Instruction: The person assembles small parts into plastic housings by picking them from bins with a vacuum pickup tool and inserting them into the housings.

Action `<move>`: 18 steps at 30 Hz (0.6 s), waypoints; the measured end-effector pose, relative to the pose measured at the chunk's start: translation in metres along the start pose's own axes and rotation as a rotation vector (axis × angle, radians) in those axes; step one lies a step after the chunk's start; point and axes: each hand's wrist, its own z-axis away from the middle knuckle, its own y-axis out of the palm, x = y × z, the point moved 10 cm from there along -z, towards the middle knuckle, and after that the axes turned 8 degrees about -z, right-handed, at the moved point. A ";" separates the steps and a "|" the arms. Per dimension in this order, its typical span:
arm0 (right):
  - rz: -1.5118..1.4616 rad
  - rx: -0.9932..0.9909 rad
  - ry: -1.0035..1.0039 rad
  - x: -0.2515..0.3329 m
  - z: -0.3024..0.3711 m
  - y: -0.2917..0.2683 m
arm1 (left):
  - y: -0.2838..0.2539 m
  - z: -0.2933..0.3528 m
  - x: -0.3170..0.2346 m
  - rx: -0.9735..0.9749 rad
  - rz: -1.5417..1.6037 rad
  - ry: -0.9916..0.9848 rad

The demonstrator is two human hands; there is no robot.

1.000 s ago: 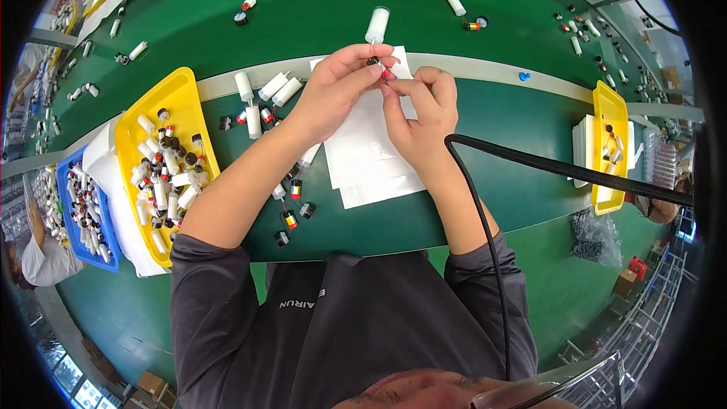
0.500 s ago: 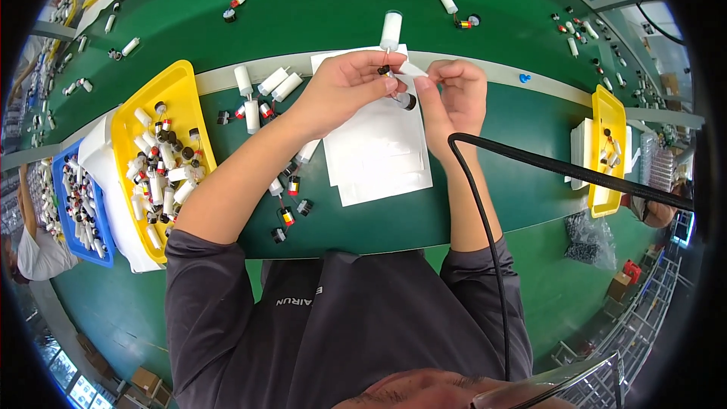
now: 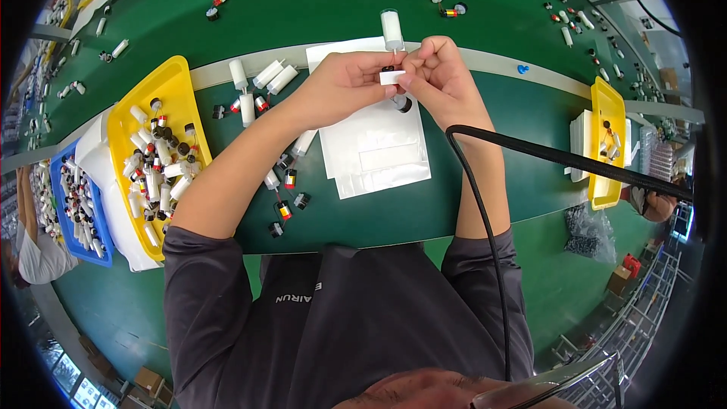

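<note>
My left hand (image 3: 344,82) pinches a wired assembly near its middle. Its clear-cased white cylinder (image 3: 391,30) sticks out beyond my fingers, and a dark round end piece (image 3: 404,103) hangs on the near side. Between thumb and fingers, my right hand (image 3: 445,79) grips a small white label (image 3: 391,77), which lies across the assembly at my left fingertips. Whether the label is stuck to it, I cannot tell. Below both hands rest white label sheets (image 3: 379,140) on the green bench.
More wired assemblies (image 3: 285,210) lie left of the sheets. A yellow tray (image 3: 195,95) and a blue tray (image 3: 106,238) hold many others at left. On the right stands a second yellow tray (image 3: 598,95). A black cable (image 3: 545,154) crosses before my right forearm.
My right hand has brought the label leftward and down over the assembly, turning it flat. My left hand keeps its hold. Parts on the far green surface have shifted left.
</note>
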 end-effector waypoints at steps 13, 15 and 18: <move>0.086 -0.135 -0.022 0.000 -0.001 -0.011 | 0.004 0.004 -0.008 0.001 -0.035 0.053; 0.084 -0.138 -0.020 0.002 -0.002 -0.008 | -0.001 0.001 0.001 0.005 -0.030 0.039; 0.082 -0.168 -0.044 0.008 0.002 -0.008 | -0.003 -0.001 0.003 0.012 -0.021 0.034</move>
